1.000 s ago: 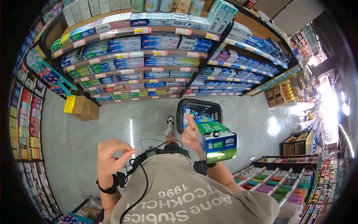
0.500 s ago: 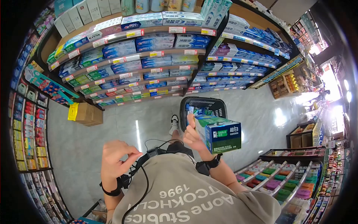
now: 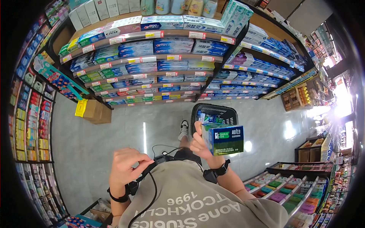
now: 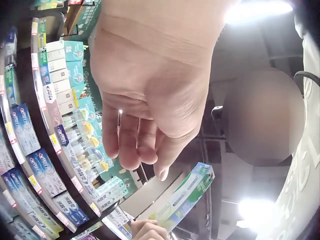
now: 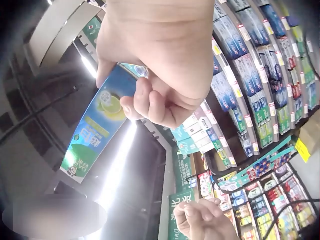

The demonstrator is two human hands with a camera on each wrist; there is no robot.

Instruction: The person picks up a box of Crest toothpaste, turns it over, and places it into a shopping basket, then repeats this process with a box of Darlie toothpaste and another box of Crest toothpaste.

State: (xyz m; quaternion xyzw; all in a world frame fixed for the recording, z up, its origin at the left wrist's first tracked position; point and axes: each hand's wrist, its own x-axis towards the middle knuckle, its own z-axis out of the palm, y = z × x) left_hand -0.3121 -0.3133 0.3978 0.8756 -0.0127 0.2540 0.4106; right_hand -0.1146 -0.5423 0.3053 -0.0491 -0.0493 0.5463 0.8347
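Observation:
My right hand (image 3: 204, 146) pinches one end of a blue and green Darlie toothpaste box (image 3: 228, 140), held in front of my body beside the black basket (image 3: 195, 114). In the right wrist view, the thumb and fingers of my right hand (image 5: 160, 75) grip the box (image 5: 95, 127), whose long side shows a lemon picture. My left hand (image 3: 127, 167) hovers at the left with loosely curled fingers and holds nothing; the left wrist view shows that hand (image 4: 150, 85) close up, its palm bare.
Shelves of toothpaste boxes (image 3: 173, 45) stand ahead. The basket on the floor holds several packages. A cardboard carton (image 3: 98, 111) lies left of a visible shoe (image 3: 184, 128). A slatted rack of colourful packs (image 3: 281, 190) is at the lower right; more shelves line the left.
The box has tilted so that its dark end panel faces the head camera and less of its green side shows. The left hand stays empty, with little change of pose.

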